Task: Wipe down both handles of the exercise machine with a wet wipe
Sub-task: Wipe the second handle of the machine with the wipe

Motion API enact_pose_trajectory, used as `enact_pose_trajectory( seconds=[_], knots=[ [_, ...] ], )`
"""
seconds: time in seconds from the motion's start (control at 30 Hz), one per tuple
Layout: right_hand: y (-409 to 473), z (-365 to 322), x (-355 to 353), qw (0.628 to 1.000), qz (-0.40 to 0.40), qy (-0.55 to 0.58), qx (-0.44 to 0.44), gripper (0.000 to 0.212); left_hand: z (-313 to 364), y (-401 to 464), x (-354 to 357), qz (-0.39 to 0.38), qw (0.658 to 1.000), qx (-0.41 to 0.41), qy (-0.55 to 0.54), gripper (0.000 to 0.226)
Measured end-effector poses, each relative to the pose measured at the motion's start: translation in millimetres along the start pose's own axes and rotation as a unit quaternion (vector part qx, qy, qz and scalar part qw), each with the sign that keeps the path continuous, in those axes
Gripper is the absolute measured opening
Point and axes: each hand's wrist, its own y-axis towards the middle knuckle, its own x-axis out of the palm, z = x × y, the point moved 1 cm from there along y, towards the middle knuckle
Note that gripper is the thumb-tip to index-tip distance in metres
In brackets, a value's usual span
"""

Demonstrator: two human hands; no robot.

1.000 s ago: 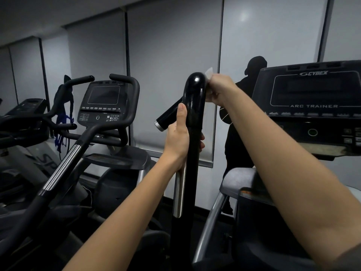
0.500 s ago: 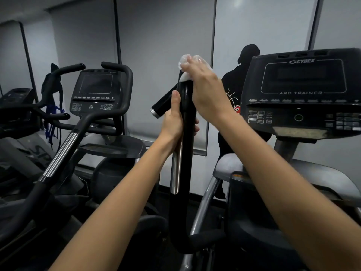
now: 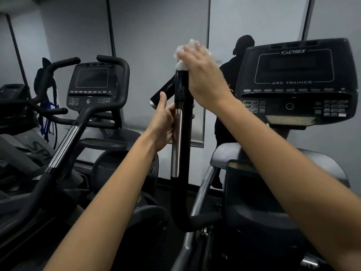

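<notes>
Grey gym wall behind, right hand (image 3: 203,79) cups wet wipe (image 3: 182,62) atop handle (image 3: 180,145); left hand (image 3: 163,124) fingers grip it.

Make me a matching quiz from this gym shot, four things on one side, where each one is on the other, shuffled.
Things:
1. wet wipe
2. left hand
3. silver strip
4. Arc Trainer console

Places:
A. right of the handle
B. running down the handle's black tube
C. gripping the handle midway
D. bunched over the handle's top under the right hand

Pairs: 1-D, 2-C, 3-B, 4-A
</notes>
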Motion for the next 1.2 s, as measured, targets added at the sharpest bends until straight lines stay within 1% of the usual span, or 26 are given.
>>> enact_pose_trajectory(
  seconds=[0.07, 0.17, 0.2, 0.27, 0.33, 0.4, 0.47, 0.53, 0.57, 0.6, 0.63, 0.67, 0.7, 0.73, 0.77, 0.8, 0.83, 0.87, 0.9, 0.97, 1.0, 1.03, 1.1, 1.13, 1.2],
  knots=[
    [0, -2, 14, 0.997, -0.051, -0.060, 0.008, 0.047, -2, 1, -2, 0.001, 0.999, -0.004, -0.034, 0.074],
    [-24, -9, 25, 0.994, -0.061, -0.093, 0.014, 0.051, -4, 0, -7, -0.017, 0.997, -0.005, -0.073, 0.077],
    [-34, -11, 28, 0.994, -0.048, -0.099, 0.004, 0.050, -5, -1, -8, -0.022, 0.997, -0.004, -0.076, 0.078],
    [-54, -15, 37, 0.991, 0.002, -0.127, -0.042, 0.048, -6, -2, -8, -0.027, 0.997, -0.003, -0.076, 0.078],
    [-76, -14, 52, 0.985, 0.028, -0.148, -0.087, 0.045, -6, -4, -6, -0.027, 0.997, 0.001, -0.079, 0.076],
    [-107, -16, 66, 0.980, 0.023, -0.158, -0.122, 0.042, -8, -2, -9, -0.019, 0.997, 0.002, -0.080, 0.078],
    [-140, -22, 75, 0.978, 0.005, -0.149, -0.145, 0.049, -8, -5, -12, -0.023, 0.996, -0.001, -0.081, 0.079],
    [-163, -28, 78, 0.982, -0.017, -0.108, -0.151, 0.049, -10, -8, -14, -0.028, 0.997, -0.003, -0.076, 0.078],
    [-171, -30, 75, 0.989, -0.022, -0.051, -0.136, 0.045, -10, -9, -15, -0.028, 0.997, -0.002, -0.072, 0.077],
    [-174, -32, 69, 0.994, -0.017, 0.037, -0.100, 0.043, -9, -10, -14, -0.029, 0.997, -0.001, -0.069, 0.075],
    [-172, -33, 58, 0.988, -0.008, 0.149, -0.037, 0.044, -8, -10, -14, -0.029, 0.998, -0.002, -0.063, 0.073],
    [-166, -34, 46, 0.964, 0.026, 0.262, 0.041, 0.045, -7, -11, -13, -0.029, 0.998, -0.004, -0.051, 0.073],
    [-155, -36, 33, 0.917, 0.077, 0.368, 0.130, 0.044, -6, -12, -13, -0.025, 0.999, -0.005, -0.031, 0.074],
    [-139, -32, 24, 0.857, 0.135, 0.445, 0.221, 0.043, -5, -12, -12, -0.019, 1.000, -0.006, -0.016, 0.075],
    [-121, -25, 20, 0.790, 0.179, 0.499, 0.308, 0.044, -6, -12, -11, -0.012, 1.000, -0.005, -0.010, 0.075],
    [-100, -16, 20, 0.733, 0.206, 0.532, 0.370, 0.042, -7, -12, -11, -0.004, 1.000, -0.004, -0.016, 0.075],
    [-81, -10, 22, 0.706, 0.214, 0.545, 0.399, 0.039, -9, -11, -11, 0.006, 1.000, -0.003, -0.025, 0.073],
    [-65, -7, 25, 0.713, 0.207, 0.537, 0.400, 0.036, -12, -9, -12, 0.016, 0.999, -0.003, -0.032, 0.070],
    [-54, -7, 31, 0.734, 0.184, 0.527, 0.386, 0.034, -14, -8, -13, 0.023, 0.999, -0.003, -0.035, 0.067],
    [-44, -12, 46, 0.775, 0.120, 0.512, 0.351, 0.028, -17, -10, -15, 0.031, 0.999, -0.004, -0.036, 0.064],
    [-44, -15, 51, 0.783, 0.094, 0.513, 0.339, 0.028, -20, -12, -16, 0.038, 0.999, -0.005, -0.036, 0.063],
    [-44, -15, 54, 0.778, 0.071, 0.526, 0.337, 0.031, -22, -12, -18, 0.045, 0.998, -0.008, -0.036, 0.062],
    [-47, -11, 55, 0.755, 0.032, 0.559, 0.341, 0.038, -29, -12, -23, 0.062, 0.997, -0.016, -0.031, 0.060],
    [-49, -8, 54, 0.758, 0.012, 0.558, 0.338, 0.041, -32, -12, -25, 0.071, 0.997, -0.024, -0.024, 0.062],
    [-55, -3, 55, 0.777, -0.025, 0.535, 0.331, 0.046, -38, -12, -26, 0.075, 0.997, -0.034, -0.005, 0.065]
  ],
)
